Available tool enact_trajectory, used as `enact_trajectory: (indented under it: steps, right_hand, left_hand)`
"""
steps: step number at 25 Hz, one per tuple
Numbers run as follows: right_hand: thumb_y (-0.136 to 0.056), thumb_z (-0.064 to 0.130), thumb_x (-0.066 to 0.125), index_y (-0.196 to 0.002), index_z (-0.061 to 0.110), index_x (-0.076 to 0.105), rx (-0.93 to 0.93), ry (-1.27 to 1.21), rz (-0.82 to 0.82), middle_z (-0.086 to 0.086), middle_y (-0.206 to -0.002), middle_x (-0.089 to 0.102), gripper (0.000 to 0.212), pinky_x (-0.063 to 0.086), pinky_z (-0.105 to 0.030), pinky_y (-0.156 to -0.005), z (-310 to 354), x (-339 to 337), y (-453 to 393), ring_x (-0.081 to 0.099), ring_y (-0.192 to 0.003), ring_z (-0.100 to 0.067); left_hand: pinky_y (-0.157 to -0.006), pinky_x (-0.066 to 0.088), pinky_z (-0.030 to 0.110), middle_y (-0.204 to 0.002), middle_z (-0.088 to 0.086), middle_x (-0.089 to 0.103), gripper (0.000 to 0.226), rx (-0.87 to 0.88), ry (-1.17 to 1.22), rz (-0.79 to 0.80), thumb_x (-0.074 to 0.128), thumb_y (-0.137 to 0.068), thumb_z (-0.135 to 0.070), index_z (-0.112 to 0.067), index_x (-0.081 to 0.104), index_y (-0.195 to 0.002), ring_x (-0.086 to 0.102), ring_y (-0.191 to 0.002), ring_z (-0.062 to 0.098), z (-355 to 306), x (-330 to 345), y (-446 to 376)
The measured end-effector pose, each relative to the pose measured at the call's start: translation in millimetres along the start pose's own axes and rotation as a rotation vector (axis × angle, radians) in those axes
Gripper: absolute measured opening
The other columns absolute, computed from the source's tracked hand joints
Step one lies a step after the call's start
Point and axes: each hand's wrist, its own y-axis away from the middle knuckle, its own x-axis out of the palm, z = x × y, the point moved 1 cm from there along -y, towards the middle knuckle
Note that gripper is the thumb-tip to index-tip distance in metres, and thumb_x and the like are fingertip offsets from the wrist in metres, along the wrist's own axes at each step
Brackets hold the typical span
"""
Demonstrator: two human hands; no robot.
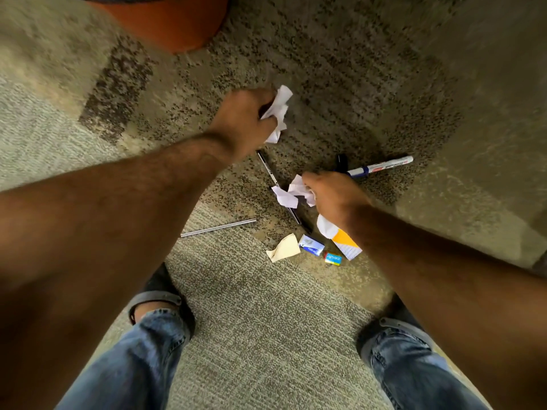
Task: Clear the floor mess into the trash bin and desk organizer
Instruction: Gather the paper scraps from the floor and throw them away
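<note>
1. Carpeted floor [266, 321], mottled grey and beige; person standing over it, jeans and dark shoes at the lower edge.
2. Orange rounded vessel [165, 22], top left, cropped and blurred. Probably the trash bin; not certain. No desk organizer in view.
3. Thin silver rod [219, 227], one, lying flat left of centre, partly under the left forearm.
4. Left hand [241, 119], fingers curled tight round one crumpled white paper [278, 112], held well above the carpet, between the mess and the orange vessel.
5. Black pen [268, 168], one seen, lying diagonally beneath the left wrist, running under the papers.
6. Cream paper scrap [282, 247], one, loose on the carpet.
7. Right hand [334, 196], fingers closed on a second crumpled white paper [291, 193], low over the pile; whether the wad has left the floor cannot be told.
8. Small boxes, two: blue-white box [310, 245] and green-red eraser box [333, 258], just beside each other.
9. Orange-and-white folded sheet [344, 242], one, partly under the right wrist.
10. Whiteboard marker [381, 167], one, white barrel, blue band, lying beyond the right hand; a dark object [342, 162] beside it, unidentified.
11. Step in hand, by judgement: gathering paper waste, one wad per hand.
12. Next move calls for carrying both wads to the bin and releasing them; pens, marker and boxes likely belong in the organizer.
</note>
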Motion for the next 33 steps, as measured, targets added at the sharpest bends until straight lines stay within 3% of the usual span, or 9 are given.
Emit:
enact_trajectory:
  steps: [6,10,13,16,18,20,25,29,33]
  right_hand:
    - [-0.09,0.002,0.059,-0.154,0.027,0.036,-0.008,0.0,0.087,-0.014,-0.102,0.073,0.072,0.057,-0.042,-0.073,3,-5,-4,0.072,-0.091,-0.036]
    - [-0.085,0.002,0.063,-0.118,0.015,0.055,-0.076,0.109,0.038,-0.014,-0.095,0.074,0.037,0.055,-0.044,-0.075,1,-5,-3,0.072,-0.091,-0.038]
    - [-0.088,0.005,0.065,-0.11,0.012,0.057,0.008,0.075,0.079,-0.016,-0.104,0.074,0.025,0.056,-0.045,-0.087,3,-7,-6,0.071,-0.1,-0.038]
    - [-0.089,0.009,0.067,-0.111,0.008,0.062,0.151,-0.041,0.059,-0.02,-0.108,0.073,0.022,0.05,-0.042,-0.089,4,-12,-1,0.069,-0.105,-0.04]
    - [-0.088,0.006,0.064,-0.108,0.005,0.064,0.225,-0.15,-0.112,-0.023,-0.107,0.073,0.019,0.048,-0.041,-0.09,4,-21,13,0.067,-0.106,-0.041]
    - [-0.089,0.007,0.061,-0.105,0.003,0.063,0.307,-0.248,-0.255,-0.026,-0.106,0.072,0.017,0.047,-0.041,-0.089,3,-32,31,0.066,-0.105,-0.044]
    - [-0.093,0.018,0.059,-0.11,0.004,0.062,0.509,-0.487,-0.496,-0.018,-0.11,0.073,0.022,0.041,-0.034,-0.082,7,-76,66,0.066,-0.106,-0.036]
    - [-0.092,0.018,0.064,-0.116,0.007,0.064,0.598,-0.781,-0.562,-0.005,-0.107,0.071,0.026,0.05,-0.027,-0.084,30,-124,75,0.068,-0.105,-0.024]
    - [-0.086,0.022,0.074,-0.117,0.014,0.068,0.611,-0.971,-0.649,-0.002,-0.113,0.075,0.033,0.057,-0.04,-0.094,64,-175,69,0.071,-0.105,-0.021]
  left_hand:
    - [-0.058,0.05,0.034,-0.065,-0.001,0.058,0.025,-0.093,0.009,0.119,0.063,-0.086,-0.015,-0.019,0.054,-0.063,0.052,-0.06,0.017,-1,9,18]
    - [-0.059,0.052,0.037,-0.068,0.007,0.063,0.021,-0.139,0.012,0.121,0.063,-0.084,-0.02,-0.014,0.055,-0.067,0.061,-0.063,0.028,3,21,25]
    - [-0.053,0.034,0.027,-0.06,-0.009,0.049,0.035,-0.113,-0.005,0.088,0.064,-0.087,-0.017,-0.025,0.045,-0.058,0.045,-0.053,0.007,2,25,33]
    - [-0.053,0.036,0.02,-0.062,-0.017,0.049,0.027,-0.094,-0.067,0.04,0.065,-0.093,-0.014,-0.025,0.056,-0.069,0.05,-0.055,0.001,-3,15,40]
    - [-0.062,0.044,0.02,-0.072,-0.009,0.057,0.009,-0.073,-0.053,0.019,0.062,-0.093,-0.016,-0.018,0.07,-0.091,0.064,-0.067,0.015,-10,3,46]
    - [-0.067,0.046,0.018,-0.081,-0.005,0.061,0.019,-0.058,-0.027,-0.023,0.059,-0.092,-0.019,-0.013,0.073,-0.101,0.063,-0.075,0.014,-23,-12,54]
    - [-0.072,0.052,0.023,-0.084,-0.007,0.063,0.02,-0.093,-0.026,-0.069,0.059,-0.091,-0.02,-0.015,0.072,-0.104,0.064,-0.078,0.013,-58,-52,73]
    - [-0.057,0.047,0.004,-0.073,-0.018,0.061,0.012,-0.188,0.094,-0.218,0.072,-0.09,-0.022,-0.018,0.073,-0.101,0.065,-0.066,-0.01,-82,-88,92]
    - [-0.061,0.063,0.045,-0.083,0.015,0.072,0.027,-0.313,0.275,-0.322,0.075,-0.089,-0.029,-0.004,0.065,-0.089,0.075,-0.072,0.029,-92,-119,117]
